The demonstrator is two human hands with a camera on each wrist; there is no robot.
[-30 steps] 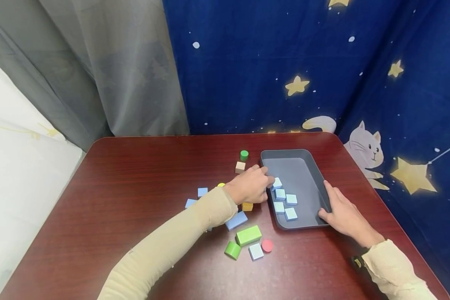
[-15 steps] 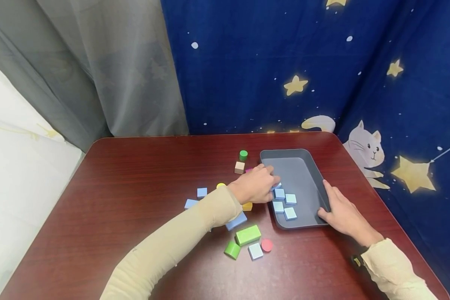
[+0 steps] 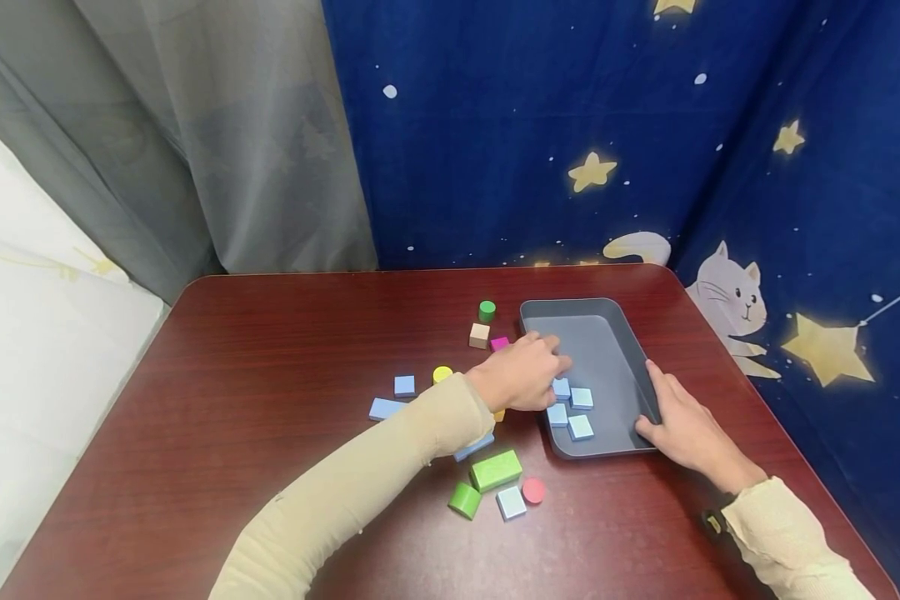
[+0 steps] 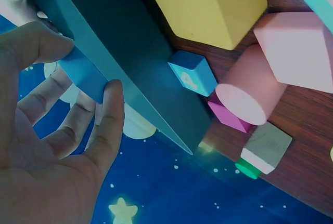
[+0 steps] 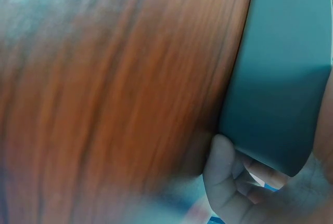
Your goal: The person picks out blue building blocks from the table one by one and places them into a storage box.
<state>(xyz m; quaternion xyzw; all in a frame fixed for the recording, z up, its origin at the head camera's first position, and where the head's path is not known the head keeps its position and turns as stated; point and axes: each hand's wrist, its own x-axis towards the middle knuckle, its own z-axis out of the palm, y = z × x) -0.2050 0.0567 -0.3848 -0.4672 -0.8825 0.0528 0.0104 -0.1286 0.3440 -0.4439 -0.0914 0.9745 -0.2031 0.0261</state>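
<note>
My left hand (image 3: 523, 372) reaches over the left rim of a dark grey baking tray (image 3: 596, 333). In the left wrist view its thumb and a finger pinch a small blue block (image 4: 86, 73) just above the tray's edge; the head view hides this block behind the hand. Several light-blue square blocks, such as one light-blue block (image 3: 581, 427), lie inside the tray near its left side. My right hand (image 3: 686, 425) grips the tray's right side near the front corner, thumb over the rim and fingers along the outer wall.
Left of the tray stand a green cylinder (image 3: 487, 311), a beige cube (image 3: 479, 336), a magenta block (image 3: 499, 343) and a yellow cylinder (image 3: 442, 374). Nearer me lie a green block (image 3: 497, 471), a green half-round piece (image 3: 465, 500), a pale square block (image 3: 511, 503) and a red disc (image 3: 534, 490).
My left hand has shifted right, further over the tray, bringing the magenta block into view behind it. My right hand and the tray have stayed in place.
</note>
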